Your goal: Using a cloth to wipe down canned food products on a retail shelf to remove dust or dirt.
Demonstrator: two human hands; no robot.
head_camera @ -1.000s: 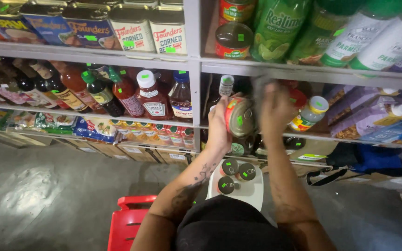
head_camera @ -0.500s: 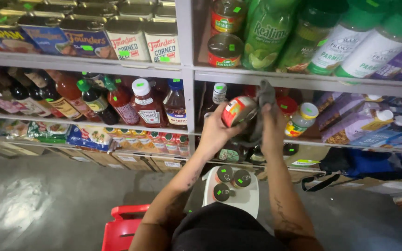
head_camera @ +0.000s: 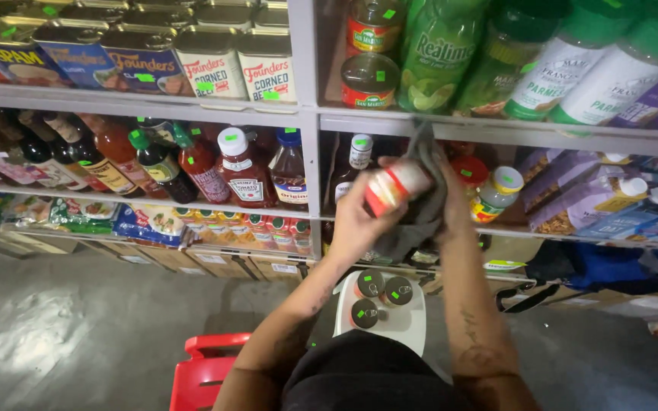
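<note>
My left hand (head_camera: 359,221) wraps a red-and-white can (head_camera: 394,186), held up before the shelf edge (head_camera: 496,133); my right hand (head_camera: 451,205) presses a grey cloth (head_camera: 420,205) against it, fingers seemingly closed; three dark-lidded jars (head_camera: 378,297) sit below.

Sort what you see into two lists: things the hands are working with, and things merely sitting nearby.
In hand:
left hand holding a red-and-white can
right hand with a grey cloth against the can
three dark-lidded cans on a white stool below

Nearby only:
sauce bottles
corned-beef tins
red basket
</note>
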